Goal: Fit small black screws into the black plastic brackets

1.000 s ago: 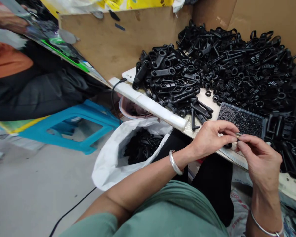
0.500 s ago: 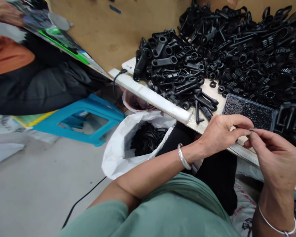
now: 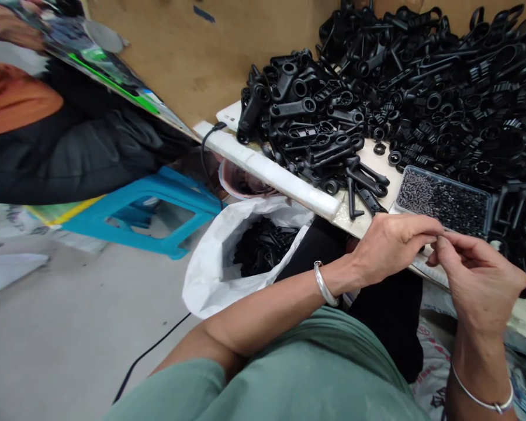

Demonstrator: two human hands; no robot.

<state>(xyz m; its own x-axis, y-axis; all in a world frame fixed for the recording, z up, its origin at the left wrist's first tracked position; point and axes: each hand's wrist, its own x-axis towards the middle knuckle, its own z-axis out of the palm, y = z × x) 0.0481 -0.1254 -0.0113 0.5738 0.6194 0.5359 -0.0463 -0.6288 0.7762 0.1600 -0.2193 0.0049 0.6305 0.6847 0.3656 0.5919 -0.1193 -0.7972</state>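
Over the table's front edge, my left hand (image 3: 394, 245) and my right hand (image 3: 477, 275) meet at the fingertips. Both are closed in a pinch on something too small and too covered by the fingers to name. Just beyond them lies a shallow clear box (image 3: 442, 202) full of tiny black parts, a greyer kind on its left side and a blacker kind on its right. Black plastic arm-shaped pieces (image 3: 366, 181) rest on the table left of the box. A large heap of black rings and other moulded parts (image 3: 447, 111) spreads behind it.
An open white sack (image 3: 206, 286) with black parts inside stands below the table, left of my legs. A white strip (image 3: 267, 169) runs along the table edge. Further left are a blue plastic stool (image 3: 175, 242) and another person's dark-clothed leg (image 3: 70, 158).
Both my hands have shifted slightly left and a little lower, still joined at the fingertips. The parts on the table look unmoved.
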